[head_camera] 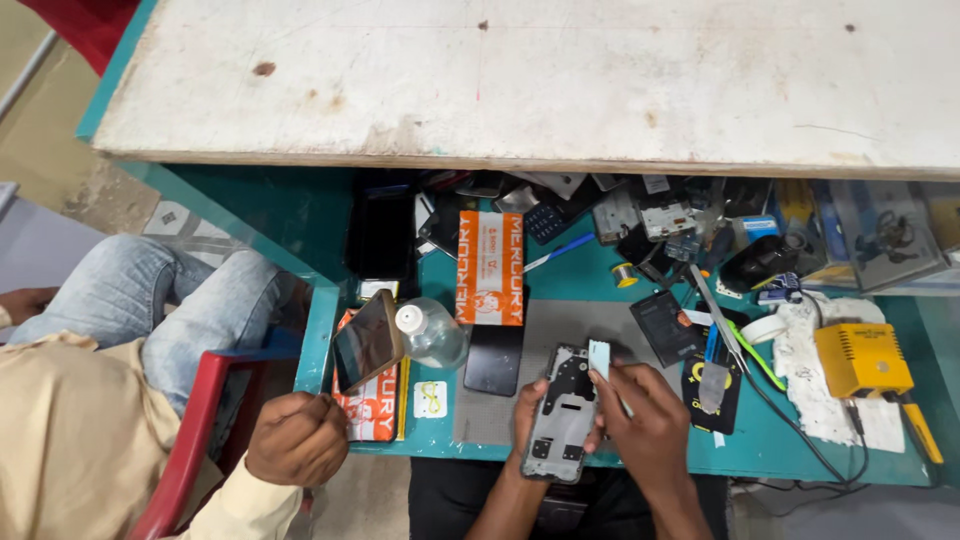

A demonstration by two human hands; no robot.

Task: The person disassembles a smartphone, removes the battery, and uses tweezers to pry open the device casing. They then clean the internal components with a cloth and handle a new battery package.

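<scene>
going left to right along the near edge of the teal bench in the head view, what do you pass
Co-worker's hand → phone with tan case → clear bottle → opened phone in the left hand → right hand → yellow box-shaped device

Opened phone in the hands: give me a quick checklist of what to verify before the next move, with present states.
1. Opened phone supported by left hand: ok.
2. Right hand holds the small pale strip at the phone's top edge: ok.
3. Strip seated or aligned: cannot tell, too small.
4. Grey mat under the work: ok.
5. Clear bottle lying close on the mat's left: not ok.
6. Another person's hand near the bench edge, apart from the phone: ok.
</scene>
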